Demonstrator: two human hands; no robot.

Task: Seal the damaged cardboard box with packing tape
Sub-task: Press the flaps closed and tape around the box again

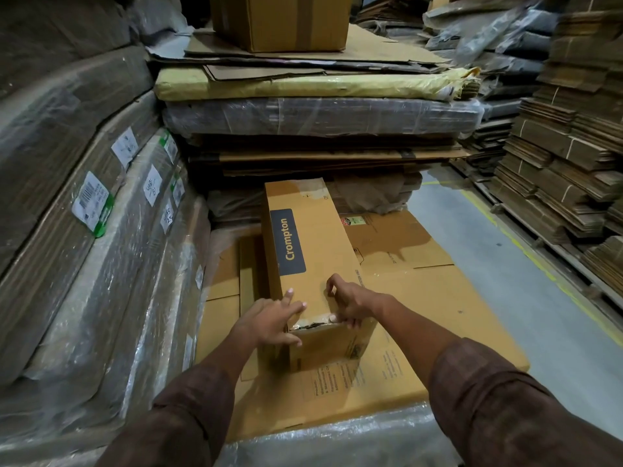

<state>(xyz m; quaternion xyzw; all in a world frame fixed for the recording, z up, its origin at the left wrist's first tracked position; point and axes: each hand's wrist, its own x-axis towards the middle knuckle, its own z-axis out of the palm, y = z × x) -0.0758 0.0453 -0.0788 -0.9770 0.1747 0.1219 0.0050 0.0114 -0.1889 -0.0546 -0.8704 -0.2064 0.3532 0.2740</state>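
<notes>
A long brown cardboard box (313, 244) with a dark "Crompton" label lies lengthwise on flattened cardboard sheets. Its near top edge is torn and crumpled (312, 324). My left hand (274, 318) lies over the near left corner, with the fingers spread straight on the top and the thumb on the end face. My right hand (350, 303) is at the near right of the top. Its fingers are curled, the thumb is beside the tear, and the other fingers hook over the edge onto the end face.
Flattened cartons (421, 298) lie under the box on a plastic-wrapped stack (337, 433). Wrapped bundles with labels (101, 214) rise on the left. A tall pile of sheets (320, 129) stands behind with a box (279, 21) on top. Grey floor (472, 230) and stacked cardboard are on the right.
</notes>
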